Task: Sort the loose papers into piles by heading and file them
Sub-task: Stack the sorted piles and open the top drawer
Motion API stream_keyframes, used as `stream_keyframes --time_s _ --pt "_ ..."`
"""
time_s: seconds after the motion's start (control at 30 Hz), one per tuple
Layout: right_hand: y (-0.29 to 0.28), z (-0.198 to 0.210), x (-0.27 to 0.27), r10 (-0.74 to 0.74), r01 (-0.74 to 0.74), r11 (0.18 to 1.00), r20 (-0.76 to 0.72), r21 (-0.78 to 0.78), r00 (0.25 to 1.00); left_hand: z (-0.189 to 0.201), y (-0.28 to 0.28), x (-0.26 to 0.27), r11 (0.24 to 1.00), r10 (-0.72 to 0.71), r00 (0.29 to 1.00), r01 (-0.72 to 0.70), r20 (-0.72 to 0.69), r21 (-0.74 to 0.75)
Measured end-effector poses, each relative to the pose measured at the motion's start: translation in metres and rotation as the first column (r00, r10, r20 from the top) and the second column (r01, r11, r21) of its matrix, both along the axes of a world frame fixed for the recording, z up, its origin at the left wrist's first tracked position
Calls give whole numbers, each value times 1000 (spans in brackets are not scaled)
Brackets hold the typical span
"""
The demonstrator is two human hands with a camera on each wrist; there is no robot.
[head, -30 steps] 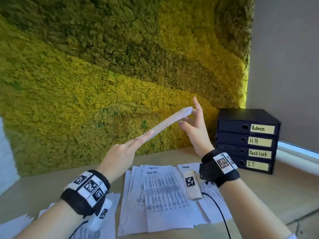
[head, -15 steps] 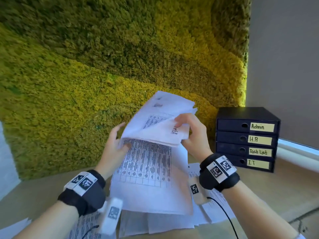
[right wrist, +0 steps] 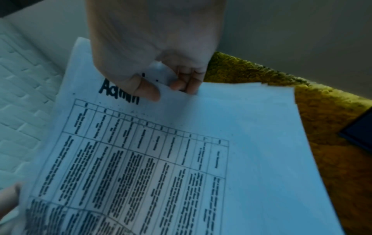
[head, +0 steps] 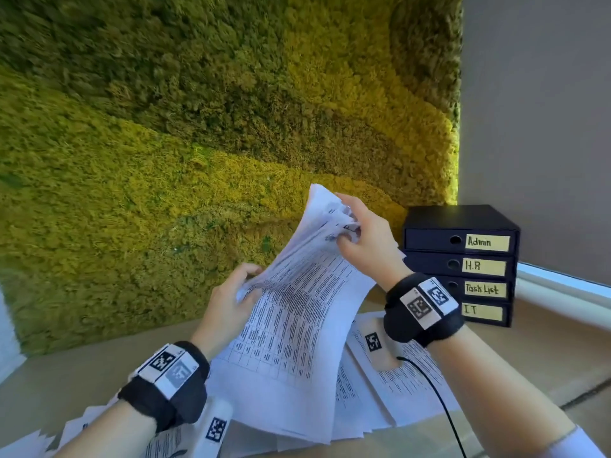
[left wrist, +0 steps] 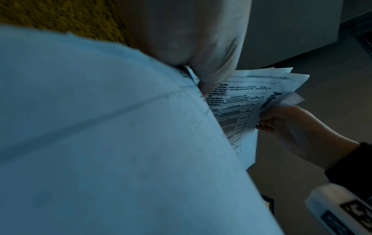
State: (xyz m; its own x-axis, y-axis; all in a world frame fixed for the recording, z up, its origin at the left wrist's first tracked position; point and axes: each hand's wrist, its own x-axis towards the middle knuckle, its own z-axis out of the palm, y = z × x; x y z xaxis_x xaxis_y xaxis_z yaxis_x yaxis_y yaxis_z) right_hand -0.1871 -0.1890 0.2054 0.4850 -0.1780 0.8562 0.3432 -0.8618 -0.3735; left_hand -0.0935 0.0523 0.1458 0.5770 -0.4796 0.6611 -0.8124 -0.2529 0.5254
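Both hands hold up a sheaf of printed sheets (head: 291, 312) above the desk. Its top sheet (right wrist: 153, 159) is a table headed "Admin". My right hand (head: 360, 239) pinches the sheaf's upper edge, thumb on the heading and fingers behind, as the right wrist view shows (right wrist: 161, 85). Lower down, my left hand (head: 231, 302) grips the left edge; in the left wrist view the paper (left wrist: 100, 143) covers most of that hand. More printed sheets (head: 380, 385) lie spread on the desk beneath. A dark drawer unit (head: 463, 262) labelled Admin, H.R, Task List and IT stands at the right.
A green and yellow moss wall (head: 198, 143) rises right behind the desk (head: 545, 358). A grey wall (head: 545, 127) meets it at the right, behind the drawer unit. More loose sheets (head: 26, 447) lie at the desk's near left corner. A black cable (head: 443, 414) runs from my right wrist.
The sheaf, held flat between open hands a second ago, has been turned print side toward me and lifted at its right. Both hands now grip it.
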Motion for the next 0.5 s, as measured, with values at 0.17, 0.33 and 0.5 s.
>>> stream_keyframes --time_s 0.17,0.33,0.5 --pt "-2 -8 -1 80 -71 993 94 -99 992 5 -3 -3 999 -9 1000 9 -4 -53" --pt "-3 -17 0 89 -53 983 202 -175 975 8 -4 -6 992 -24 995 12 -97 -129" --pt "-3 -20 -1 65 -28 986 219 -164 974 7 -10 -4 988 -58 974 25 -218 -152"
